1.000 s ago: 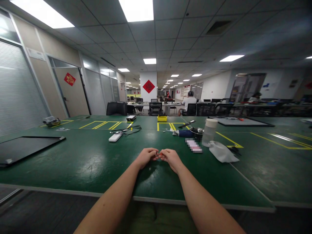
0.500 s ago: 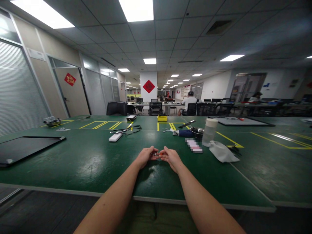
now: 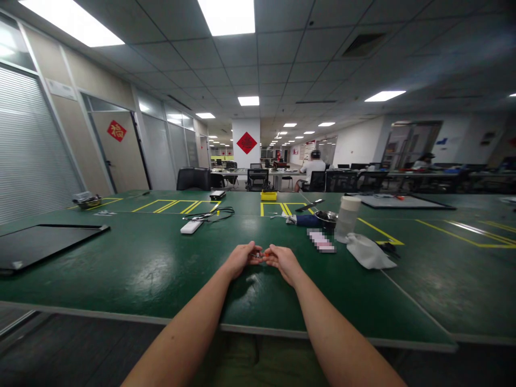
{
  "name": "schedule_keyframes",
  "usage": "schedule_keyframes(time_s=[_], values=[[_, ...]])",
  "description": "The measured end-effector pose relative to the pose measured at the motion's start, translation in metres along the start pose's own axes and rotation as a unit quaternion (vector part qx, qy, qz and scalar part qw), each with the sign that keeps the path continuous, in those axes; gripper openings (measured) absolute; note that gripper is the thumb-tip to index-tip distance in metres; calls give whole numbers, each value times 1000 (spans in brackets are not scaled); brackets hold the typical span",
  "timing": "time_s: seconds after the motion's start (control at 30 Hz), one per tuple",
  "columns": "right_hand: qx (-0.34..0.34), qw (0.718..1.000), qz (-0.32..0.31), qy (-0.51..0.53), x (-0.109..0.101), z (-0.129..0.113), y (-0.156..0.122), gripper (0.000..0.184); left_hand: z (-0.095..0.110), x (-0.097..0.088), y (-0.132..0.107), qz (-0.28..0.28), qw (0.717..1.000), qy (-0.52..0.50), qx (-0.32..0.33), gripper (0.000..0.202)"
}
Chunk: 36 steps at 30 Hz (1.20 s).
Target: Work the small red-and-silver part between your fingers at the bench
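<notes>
Close together above the green table (image 3: 169,285), my two hands meet at the fingertips. Curled around a small shiny metal piece (image 3: 257,254), my left hand (image 3: 241,259) is closed; the piece is too small to name. My right hand (image 3: 283,262) pinches a tiny orange-red piece (image 3: 266,255) between thumb and fingers, right beside the metal one. Whether the two pieces touch, I cannot tell. The fingers partly cover both of them.
Beyond my hands lie a white power strip (image 3: 192,226) and dark cables (image 3: 220,212). To the right are a blurred-out pink item (image 3: 321,241), a frosted bottle (image 3: 346,217), a white bag (image 3: 368,251) and a metal bowl (image 3: 327,217). A black tray (image 3: 44,244) lies left. A person (image 3: 313,170) sits far back.
Both hands stay in nearly the same place, fingertips together. The right thumb and fingers have shifted very slightly on the orange-red piece.
</notes>
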State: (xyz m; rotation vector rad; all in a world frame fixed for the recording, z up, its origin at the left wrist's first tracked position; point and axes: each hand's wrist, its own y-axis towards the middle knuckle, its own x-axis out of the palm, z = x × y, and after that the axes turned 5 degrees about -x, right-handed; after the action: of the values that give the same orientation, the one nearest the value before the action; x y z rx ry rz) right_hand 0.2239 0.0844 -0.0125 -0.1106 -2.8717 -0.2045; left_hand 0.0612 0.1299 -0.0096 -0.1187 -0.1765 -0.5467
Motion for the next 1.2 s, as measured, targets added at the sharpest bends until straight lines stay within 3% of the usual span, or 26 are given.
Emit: schedule_keyframes(time_s=[0.23,0.83,1.2], values=[[-7,999,-4,-41,1,0,-1,8,1,2,-3,-2,999,52,12,25],[-40,996,3,-75,-1,6,3,13,-1,0,-3,-17,994,93,48,24],[11,1000,18,12,-1,3,3,44,-1,1,-3,-6,996,82,40,28]])
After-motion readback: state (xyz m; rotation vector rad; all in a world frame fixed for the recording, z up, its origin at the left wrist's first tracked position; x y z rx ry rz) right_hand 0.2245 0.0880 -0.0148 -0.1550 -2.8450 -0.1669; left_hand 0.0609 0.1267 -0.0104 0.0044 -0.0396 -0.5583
